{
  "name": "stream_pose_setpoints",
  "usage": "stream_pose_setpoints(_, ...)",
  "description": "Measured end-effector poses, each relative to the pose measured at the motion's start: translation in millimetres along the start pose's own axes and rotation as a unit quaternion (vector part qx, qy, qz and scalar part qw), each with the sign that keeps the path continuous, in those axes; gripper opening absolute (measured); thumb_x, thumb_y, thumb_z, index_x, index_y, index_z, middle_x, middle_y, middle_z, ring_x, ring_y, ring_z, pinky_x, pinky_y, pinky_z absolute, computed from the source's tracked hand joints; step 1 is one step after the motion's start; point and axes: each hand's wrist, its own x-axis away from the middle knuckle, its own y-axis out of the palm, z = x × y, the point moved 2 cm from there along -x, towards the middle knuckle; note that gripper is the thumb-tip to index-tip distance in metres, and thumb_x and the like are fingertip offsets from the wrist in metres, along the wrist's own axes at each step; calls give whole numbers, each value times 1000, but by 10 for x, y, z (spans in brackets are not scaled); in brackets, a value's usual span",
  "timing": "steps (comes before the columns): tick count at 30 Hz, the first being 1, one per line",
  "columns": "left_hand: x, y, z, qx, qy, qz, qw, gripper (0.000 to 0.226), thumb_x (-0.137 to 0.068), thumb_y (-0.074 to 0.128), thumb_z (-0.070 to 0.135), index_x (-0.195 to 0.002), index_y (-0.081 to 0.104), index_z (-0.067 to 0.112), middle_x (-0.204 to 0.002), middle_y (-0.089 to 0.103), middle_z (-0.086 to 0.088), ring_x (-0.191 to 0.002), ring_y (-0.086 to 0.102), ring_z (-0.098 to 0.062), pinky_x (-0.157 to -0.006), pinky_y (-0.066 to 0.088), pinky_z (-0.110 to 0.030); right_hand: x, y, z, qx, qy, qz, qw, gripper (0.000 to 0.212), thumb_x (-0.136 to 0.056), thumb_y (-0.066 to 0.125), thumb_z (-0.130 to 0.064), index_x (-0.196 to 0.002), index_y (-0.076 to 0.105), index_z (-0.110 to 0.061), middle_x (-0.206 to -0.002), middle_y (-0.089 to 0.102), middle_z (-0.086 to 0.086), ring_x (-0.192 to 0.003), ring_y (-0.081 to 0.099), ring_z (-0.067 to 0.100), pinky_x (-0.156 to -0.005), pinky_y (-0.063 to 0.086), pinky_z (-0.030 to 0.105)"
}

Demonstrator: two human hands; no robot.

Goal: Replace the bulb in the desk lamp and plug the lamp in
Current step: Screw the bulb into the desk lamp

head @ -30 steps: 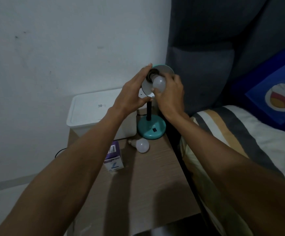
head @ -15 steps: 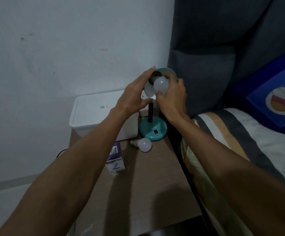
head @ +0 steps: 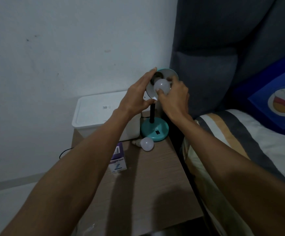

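Observation:
A teal desk lamp stands on its round base (head: pixel 155 131) at the far edge of the wooden bedside table (head: pixel 148 188). Its shade (head: pixel 169 74) is tilted toward me. My left hand (head: pixel 135 97) grips the shade's left rim and underside. My right hand (head: pixel 174 97) holds a white bulb (head: pixel 162 86) by thumb and fingers at the shade's socket. A second white bulb (head: pixel 146 144) lies on its side on the table, in front of the lamp base. The lamp's plug is out of sight.
A white lidded box (head: pixel 96 114) sits left of the lamp against the wall. A purple bulb carton (head: pixel 118 159) stands near my left forearm. A black cable (head: pixel 65 151) runs behind the table. A bed with a striped pillow (head: pixel 240 142) and grey headboard (head: pixel 223 48) lies to the right.
My right hand has shifted its grip around the bulb in the shade, thumb now on the bulb's lower front. The left hand keeps hold of the shade.

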Motion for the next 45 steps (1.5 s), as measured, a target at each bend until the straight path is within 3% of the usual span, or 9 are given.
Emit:
stream_pose_setpoints(3, 8, 2, 9, 0, 2, 1, 1000, 98, -84, 88, 20, -162, 30, 3, -164, 41, -11, -145, 39, -9, -117, 47, -40, -3, -6, -19, -31, 14, 21, 999, 47, -95, 64, -38, -135, 51, -17, -126, 63, 12, -112, 63, 26, -82, 47, 26)
stream_pose_setpoints(9, 13, 12, 16, 1, 1, 1, 1000, 97, -85, 87, 17, -162, 30, 4, -164, 41, -10, -146, 39, -8, -116, 47, -41, 18, 19, -53, -23, -6, 13, 1000, 46, -95, 63, -31, -138, 51, -19, -135, 46, 10, -114, 57, 26, -82, 38, 22)
stream_pose_setpoints(16, 16, 6, 9, -7, 7, 1, 1000, 98, -84, 88, 17, -162, 30, 2, -164, 40, -12, -146, 38, -8, -117, 46, -39, -8, 13, -11, -37, 30, 25, 999, 44, -100, 56, -41, -134, 49, -14, -123, 65, 16, -108, 66, 29, -78, 47, 26)
stream_pose_setpoints(23, -1, 17, 17, -1, -1, -1, 1000, 97, -85, 87, 18, -162, 30, 3, -164, 40, -11, -146, 39, -10, -117, 46, -40, -6, 14, -32, -19, 0, 26, 999, 41, -98, 60, -33, -135, 52, -19, -133, 46, 9, -110, 55, 20, -75, 36, 12)
stream_pose_setpoints(26, -2, 14, -3, -3, -5, -2, 1000, 98, -84, 87, 19, -162, 30, 5, -165, 40, -10, -146, 38, -8, -117, 46, -41, -23, 29, 8, -8, -1, 10, 1000, 51, -89, 70, -30, -135, 51, -18, -133, 50, 11, -115, 56, 26, -84, 40, 23)
stream_pose_setpoints(29, 2, 2, -12, -3, -10, -3, 1000, 99, -84, 88, 19, -162, 29, 6, -165, 40, -10, -144, 36, -4, -118, 45, -37, -40, 36, 32, -28, 35, 20, 999, 43, -95, 62, -40, -129, 52, -15, -122, 64, 13, -109, 64, 30, -80, 47, 29)
stream_pose_setpoints(35, 15, 9, 14, -5, -5, -9, 1000, 98, -84, 88, 18, -162, 29, 5, -164, 40, -11, -148, 42, -18, -118, 45, -37, -24, 19, -37, -27, 19, 44, 999, 34, -100, 56, -36, -127, 52, -16, -127, 51, 9, -102, 55, 18, -71, 35, 15)
stream_pose_setpoints(40, 8, 13, 5, -6, -7, -9, 1000, 99, -84, 87, 18, -163, 29, 4, -165, 40, -11, -149, 43, -22, -117, 46, -42, -30, 22, -4, -34, 0, 20, 999, 47, -88, 71, -33, -129, 53, -19, -128, 54, 9, -110, 56, 22, -81, 40, 26)
stream_pose_setpoints(45, 10, 13, 19, -11, -3, -11, 1000, 98, -84, 87, 19, -162, 30, 4, -164, 40, -13, -149, 42, -23, -117, 47, -40, -31, 30, 31, -48, 36, 45, 997, 37, -99, 56, -41, -125, 53, -15, -118, 65, 13, -105, 65, 27, -77, 44, 27)
